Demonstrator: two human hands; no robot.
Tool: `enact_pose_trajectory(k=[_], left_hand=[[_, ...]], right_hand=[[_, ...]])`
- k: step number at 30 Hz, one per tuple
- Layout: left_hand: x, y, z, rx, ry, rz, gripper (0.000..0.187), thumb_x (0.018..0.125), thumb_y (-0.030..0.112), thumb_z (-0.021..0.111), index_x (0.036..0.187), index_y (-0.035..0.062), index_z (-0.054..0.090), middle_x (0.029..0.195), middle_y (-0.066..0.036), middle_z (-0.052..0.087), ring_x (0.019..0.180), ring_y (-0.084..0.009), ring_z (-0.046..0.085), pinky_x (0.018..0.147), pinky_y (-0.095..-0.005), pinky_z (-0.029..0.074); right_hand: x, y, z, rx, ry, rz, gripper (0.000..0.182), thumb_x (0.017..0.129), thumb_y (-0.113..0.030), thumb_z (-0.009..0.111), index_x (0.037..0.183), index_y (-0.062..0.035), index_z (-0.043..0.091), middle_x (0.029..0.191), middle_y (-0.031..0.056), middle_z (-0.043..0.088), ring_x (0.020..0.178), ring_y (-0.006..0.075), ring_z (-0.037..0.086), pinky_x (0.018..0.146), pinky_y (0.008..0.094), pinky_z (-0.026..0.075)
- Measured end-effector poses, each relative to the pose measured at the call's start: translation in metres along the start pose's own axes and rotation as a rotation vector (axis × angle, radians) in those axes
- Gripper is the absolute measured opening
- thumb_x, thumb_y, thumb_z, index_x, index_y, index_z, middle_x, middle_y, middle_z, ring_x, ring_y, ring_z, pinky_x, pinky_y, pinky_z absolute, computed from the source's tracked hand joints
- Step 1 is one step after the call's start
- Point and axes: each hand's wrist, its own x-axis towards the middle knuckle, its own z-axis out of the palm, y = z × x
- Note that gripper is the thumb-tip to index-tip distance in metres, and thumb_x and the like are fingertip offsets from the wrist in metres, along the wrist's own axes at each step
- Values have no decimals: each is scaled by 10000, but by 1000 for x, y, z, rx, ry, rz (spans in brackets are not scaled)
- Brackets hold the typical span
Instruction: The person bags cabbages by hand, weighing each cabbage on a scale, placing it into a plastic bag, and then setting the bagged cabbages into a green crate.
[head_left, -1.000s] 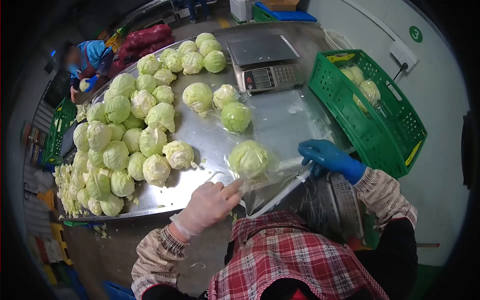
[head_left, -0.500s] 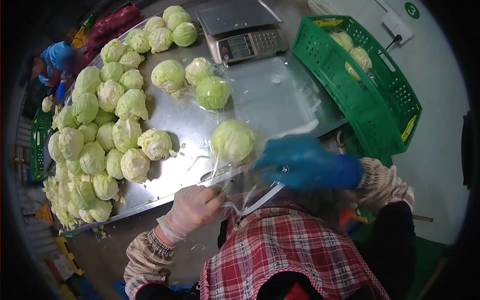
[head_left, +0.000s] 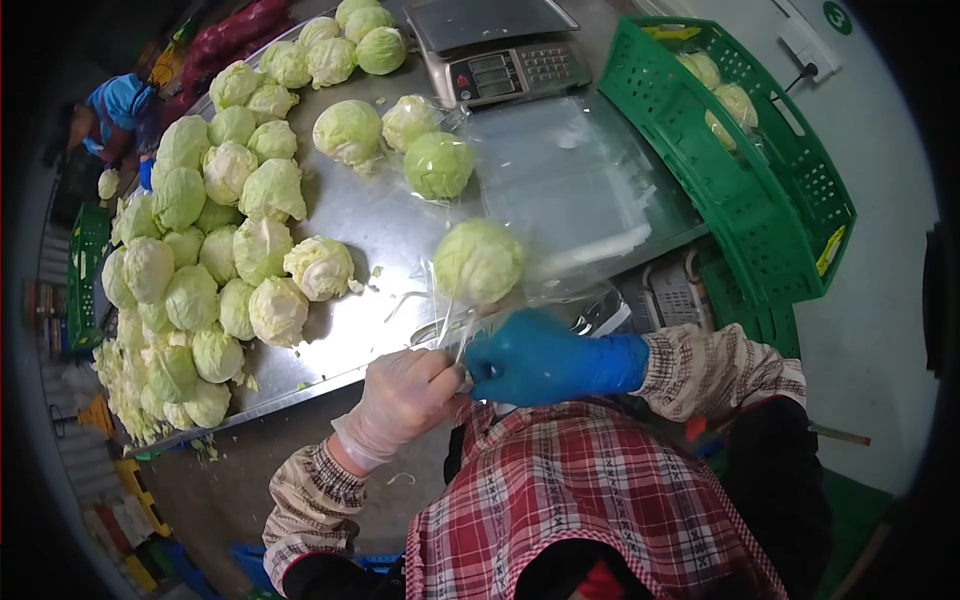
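A pale green cabbage (head_left: 478, 262) lies inside a clear plastic bag (head_left: 455, 318) near the front edge of the metal table. My left hand (head_left: 405, 398), in a thin clear glove, pinches the bag's gathered opening. Beside it my right hand (head_left: 545, 360), in a blue glove, has its fingers closed on the same bag end; the fingertips of both hands almost meet, and the exact grip is partly hidden. Behind this cabbage are a bagged cabbage (head_left: 438, 165), another cabbage (head_left: 409, 122) under film and a loose one (head_left: 348, 133).
Many loose cabbages (head_left: 190, 295) are heaped on the table's left side. A stack of flat clear bags (head_left: 560, 190) lies right of centre, below a digital scale (head_left: 505, 75). A green crate (head_left: 690, 150) holds wrapped cabbages at right. Another person (head_left: 125, 110) is at far left.
My right hand has moved left and down to meet my left hand at the bag's end. The white strip that stretched between the hands is now bunched. The view has shifted slightly.
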Motion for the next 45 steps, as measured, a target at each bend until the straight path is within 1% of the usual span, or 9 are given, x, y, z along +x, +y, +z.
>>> enact_pose_trajectory(k=[4,6,9,12,20,24,26,38,45], left_hand=[[6,1,2,-28,18,2,270,583,161,760,742,89,555,700,-25,521,537,-171,538,467,-301,434],[7,-6,-6,-54,58,-34,280,582,144,794,766,93,589,689,-29,572,551,-175,558,477,-297,439],[-8,-6,-14,-49,67,-22,263,607,156,798,758,91,593,717,-33,583,570,-201,564,480,-306,438],[-36,-14,-20,-10,21,-25,486,590,220,823,989,63,594,896,-82,613,736,-233,599,601,-332,481],[5,-66,32,-212,-89,-286,1069,568,447,804,1396,45,262,1448,-258,174,1324,-407,240,1048,-447,287],[-9,-66,53,-508,12,-169,368,847,253,600,1106,-3,553,1097,-156,585,997,-338,562,903,-435,438],[-25,-62,83,-1083,531,-1072,284,911,250,513,1025,-5,565,946,-112,613,810,-252,599,800,-415,484],[13,-46,63,-519,439,-845,378,847,222,602,1117,-24,505,1018,-119,538,787,-201,546,717,-320,482],[5,-47,69,-1157,803,-1121,363,784,25,598,1119,-48,479,1123,-133,520,1055,-198,490,847,-317,469]], right_hand=[[-34,-13,-12,296,-73,-91,233,767,-247,667,689,-52,566,611,107,563,542,257,568,528,363,443],[-97,-39,-105,-70,-477,-95,345,918,-245,480,1196,-44,520,1127,169,573,1008,186,566,854,354,475],[-250,34,-152,-678,218,524,401,889,-250,509,1221,-25,498,1224,180,501,1117,254,491,933,370,414],[-390,171,-69,-1341,-119,555,463,861,-256,539,1246,-5,476,1321,190,428,1227,321,415,1012,387,353],[-66,122,-28,-268,489,51,592,728,-203,734,1241,-48,483,1197,160,550,1052,296,562,937,391,423],[-35,154,-15,-106,309,-248,353,778,-174,688,1062,-15,553,1057,138,610,998,255,579,910,387,436],[-54,193,-2,1399,495,381,206,804,-128,654,935,-2,557,939,113,632,954,222,587,898,380,436],[17,117,-29,-176,395,-199,190,816,-110,650,986,-42,599,1024,66,610,986,189,562,884,348,436],[-14,152,1,443,480,333,167,814,-50,626,979,-52,600,910,63,613,862,146,595,761,314,470]])
